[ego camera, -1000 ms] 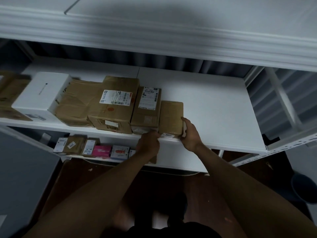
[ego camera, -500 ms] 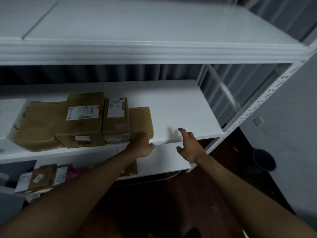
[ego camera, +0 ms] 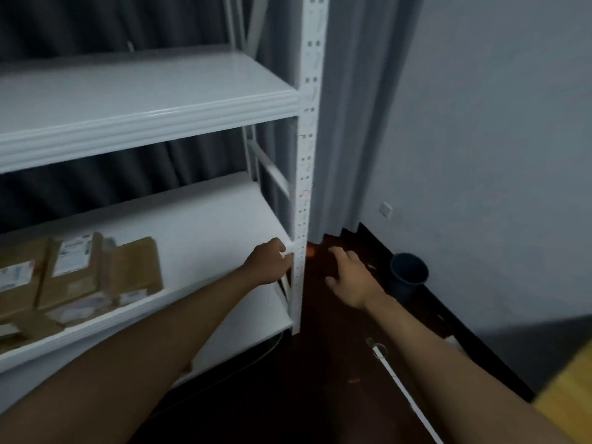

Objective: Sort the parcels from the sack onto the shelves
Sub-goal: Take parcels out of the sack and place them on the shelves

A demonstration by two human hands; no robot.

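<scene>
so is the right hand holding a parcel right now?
No. The right hand hangs over the dark floor with fingers spread and nothing in it; the brown parcels lie on the middle shelf.

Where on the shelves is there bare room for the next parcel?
The middle shelf is bare from the unlabelled brown parcel to the perforated upright. The top shelf shows nothing on it. The middle shelf's left end is crowded with labelled parcels.

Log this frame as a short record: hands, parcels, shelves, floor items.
left hand: empty, fingers curled, at the middle shelf's front right corner
right hand: empty, fingers spread, over the floor
parcels: brown boxes side by side on the middle shelf
top shelf: nothing visible on it
floor: dark bucket by the wall
</scene>
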